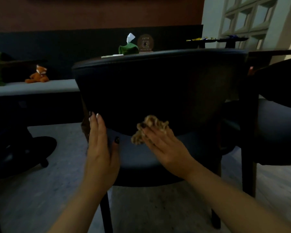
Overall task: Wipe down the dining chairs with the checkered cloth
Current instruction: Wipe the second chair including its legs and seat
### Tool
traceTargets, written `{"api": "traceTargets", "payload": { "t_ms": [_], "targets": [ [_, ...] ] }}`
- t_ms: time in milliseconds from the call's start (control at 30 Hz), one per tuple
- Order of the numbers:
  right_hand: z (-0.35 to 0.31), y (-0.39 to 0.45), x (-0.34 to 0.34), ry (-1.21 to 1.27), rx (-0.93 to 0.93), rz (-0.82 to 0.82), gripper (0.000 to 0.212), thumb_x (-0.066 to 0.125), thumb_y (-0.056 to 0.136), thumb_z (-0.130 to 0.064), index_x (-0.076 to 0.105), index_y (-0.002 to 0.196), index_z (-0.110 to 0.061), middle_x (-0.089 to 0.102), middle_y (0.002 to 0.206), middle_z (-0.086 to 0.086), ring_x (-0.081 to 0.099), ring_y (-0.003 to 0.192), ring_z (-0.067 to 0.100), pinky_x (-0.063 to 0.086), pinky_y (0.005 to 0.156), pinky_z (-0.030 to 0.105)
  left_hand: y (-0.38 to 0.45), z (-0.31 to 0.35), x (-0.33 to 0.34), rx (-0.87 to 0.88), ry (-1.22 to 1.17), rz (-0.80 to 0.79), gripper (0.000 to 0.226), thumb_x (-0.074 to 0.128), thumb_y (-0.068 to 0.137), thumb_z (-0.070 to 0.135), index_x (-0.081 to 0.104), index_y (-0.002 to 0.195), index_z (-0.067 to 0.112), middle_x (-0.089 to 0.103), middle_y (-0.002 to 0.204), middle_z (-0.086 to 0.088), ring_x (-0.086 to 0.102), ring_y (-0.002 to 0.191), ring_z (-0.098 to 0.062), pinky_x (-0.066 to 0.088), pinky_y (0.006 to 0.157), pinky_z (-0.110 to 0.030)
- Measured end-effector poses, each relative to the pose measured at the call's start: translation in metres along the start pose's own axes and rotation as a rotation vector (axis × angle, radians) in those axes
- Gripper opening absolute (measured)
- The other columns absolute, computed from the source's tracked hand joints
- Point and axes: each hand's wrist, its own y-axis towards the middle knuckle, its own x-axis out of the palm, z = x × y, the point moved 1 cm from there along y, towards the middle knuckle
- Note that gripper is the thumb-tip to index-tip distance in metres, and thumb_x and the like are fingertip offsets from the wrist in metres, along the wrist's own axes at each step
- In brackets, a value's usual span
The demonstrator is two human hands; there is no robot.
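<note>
A dark blue dining chair (158, 84) with a curved backrest stands in front of me, its back toward me. My left hand (100, 145) lies with straight fingers against the lower left edge of the backrest, thumb spread out. My right hand (163, 143) presses the bunched tan checkered cloth (149, 127) against the lower edge of the backrest, just above the seat. The fingers lie over the cloth, and part of it is hidden beneath them.
A second dark chair (279, 118) stands close at the right. Behind the chair is a table with a green tissue holder (128, 47). A bench at the left holds an orange plush fox (38, 75). A dark office chair base (23, 152) sits on the floor at the left.
</note>
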Motion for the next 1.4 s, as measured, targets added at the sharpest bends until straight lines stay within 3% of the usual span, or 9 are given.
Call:
{"api": "traceTargets", "payload": {
  "t_ms": [167, 267, 333, 533, 900, 1033, 1133, 1300, 1400],
  "targets": [
    [-0.038, -0.036, 0.017, 0.442, 0.251, -0.195, 0.043, 0.041, 0.091, 0.008, 0.051, 0.132, 0.001, 0.044, 0.142, 0.019, 0.04, 0.134, 0.035, 0.038, 0.108, 0.047, -0.033, -0.027, -0.002, -0.274, -0.194, -0.043, 0.054, 0.049, 0.099, 0.008, 0.034, 0.148, 0.024, 0.04, 0.143, 0.019, 0.038, 0.124, 0.017, 0.028, 0.094, 0.005],
    [-0.077, -0.024, 0.02, 1.027, 0.921, -0.108, 0.054, 0.05, 0.091, -0.009, 0.045, 0.139, -0.034, 0.05, 0.138, -0.018, 0.047, 0.125, -0.003, 0.041, 0.1, 0.015, -0.059, -0.041, 0.002, -0.468, -0.327, -0.084, 0.036, 0.048, 0.099, 0.009, 0.054, 0.123, 0.034, 0.059, 0.112, 0.028, 0.053, 0.101, 0.021, 0.045, 0.083, -0.003],
    [-0.099, -0.016, 0.027, 1.283, 1.259, -0.063, 0.044, 0.054, 0.092, -0.017, 0.053, 0.126, -0.044, 0.06, 0.12, -0.024, 0.056, 0.109, -0.008, 0.048, 0.083, 0.01, -0.075, -0.047, 0.007, -0.572, -0.454, -0.078, 0.031, 0.049, 0.099, 0.01, 0.061, 0.115, 0.033, 0.068, 0.105, 0.023, 0.059, 0.101, 0.012, 0.049, 0.083, -0.009],
    [-0.122, -0.021, 0.05, 1.548, 1.518, -0.164, 0.011, 0.062, 0.089, -0.014, 0.068, 0.096, -0.02, 0.073, 0.097, 0.002, 0.069, 0.091, 0.014, 0.053, 0.07, 0.022, -0.094, -0.066, 0.018, -0.859, -0.727, -0.127, 0.044, 0.059, 0.091, 0.019, 0.052, 0.134, 0.03, 0.066, 0.121, 0.003, 0.066, 0.106, -0.01, 0.055, 0.091, -0.033],
    [-0.113, -0.051, 0.049, 1.665, 1.475, -0.244, 0.046, 0.081, 0.057, -0.052, 0.072, 0.098, -0.032, 0.073, 0.102, -0.002, 0.07, 0.095, 0.013, 0.054, 0.071, 0.021, -0.096, -0.065, 0.028, -0.842, -0.721, -0.062, 0.017, 0.066, 0.085, 0.009, 0.071, 0.097, 0.02, 0.076, 0.089, 0.004, 0.072, 0.08, -0.007, 0.054, 0.06, -0.016],
    [-0.112, -0.058, 0.043, 1.513, 1.452, -0.213, 0.009, 0.07, 0.081, -0.027, 0.074, 0.088, -0.031, 0.075, 0.089, -0.003, 0.07, 0.084, 0.008, 0.052, 0.066, 0.019, -0.1, -0.06, 0.031, -0.841, -0.726, -0.079, 0.008, 0.066, 0.086, 0.012, 0.071, 0.088, 0.018, 0.075, 0.083, 0.004, 0.071, 0.074, -0.006, 0.051, 0.055, -0.013],
    [-0.108, -0.064, 0.042, 1.42, 1.568, -0.091, 0.016, 0.059, 0.09, -0.016, 0.074, 0.086, -0.02, 0.075, 0.085, -0.001, 0.069, 0.079, 0.008, 0.051, 0.064, 0.019, -0.102, -0.061, 0.032, -0.876, -0.752, -0.095, 0.007, 0.066, 0.085, 0.016, 0.071, 0.088, 0.019, 0.075, 0.084, 0.004, 0.071, 0.077, -0.007, 0.052, 0.056, -0.017],
    [-0.101, -0.064, 0.035, 1.295, 1.535, 0.005, 0.017, 0.056, 0.093, -0.022, 0.071, 0.09, -0.03, 0.073, 0.091, -0.008, 0.069, 0.086, 0.007, 0.052, 0.07, 0.021, -0.104, -0.063, 0.034, -0.848, -0.843, -0.306, 0.046, 0.07, 0.064, 0.025, 0.068, 0.11, 0.027, 0.074, 0.103, 0.005, 0.071, 0.096, -0.012, 0.057, 0.074, -0.028],
    [-0.094, -0.06, 0.024, 1.282, 1.318, -0.048, 0.012, 0.058, 0.09, -0.032, 0.068, 0.092, -0.039, 0.071, 0.094, -0.015, 0.066, 0.089, 0.0, 0.051, 0.072, 0.014, -0.11, -0.058, 0.036, -0.781, -0.775, -0.579, 0.039, 0.076, 0.064, 0.027, 0.07, 0.1, 0.041, 0.073, 0.103, 0.013, 0.07, 0.095, -0.005, 0.055, 0.071, -0.017]
  ]
}}
